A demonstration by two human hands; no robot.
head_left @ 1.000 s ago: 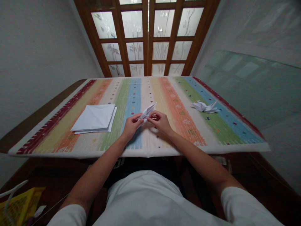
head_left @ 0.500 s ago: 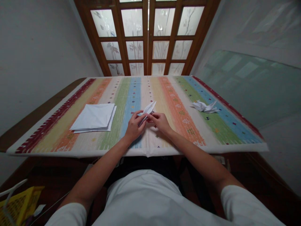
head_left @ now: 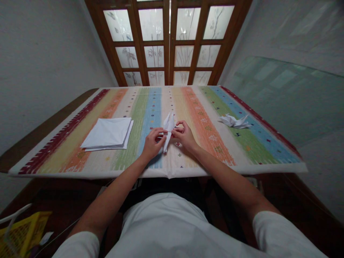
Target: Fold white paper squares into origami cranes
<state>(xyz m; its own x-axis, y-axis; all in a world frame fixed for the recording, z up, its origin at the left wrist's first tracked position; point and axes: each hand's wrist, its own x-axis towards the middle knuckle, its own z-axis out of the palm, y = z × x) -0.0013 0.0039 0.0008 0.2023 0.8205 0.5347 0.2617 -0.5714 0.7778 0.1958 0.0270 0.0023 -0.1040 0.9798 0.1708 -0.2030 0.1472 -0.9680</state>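
Between my two hands is a piece of folded white paper (head_left: 169,123), long and narrow, with pointed tips at its far end and a slim point towards me. My left hand (head_left: 154,142) pinches its left side near the middle with thumb and fingers. On the opposite side, my right hand (head_left: 185,137) pinches the paper's right edge, its index finger bent and raised. To the left lies a stack of white paper sheets (head_left: 107,132). Finished-looking white paper cranes (head_left: 234,121) sit together on the right; I cannot tell how many.
A striped, multicoloured cloth (head_left: 206,143) covers the table. Beyond its far edge stands a wooden door with glass panes (head_left: 156,57). A pale glass panel (head_left: 285,96) leans by the right wall. Low at the left is a yellow plastic basket (head_left: 32,229).
The folded paper has turned from slanting right to nearly upright in view, and its near point now shows below my fingers. My hands have moved slightly apart.
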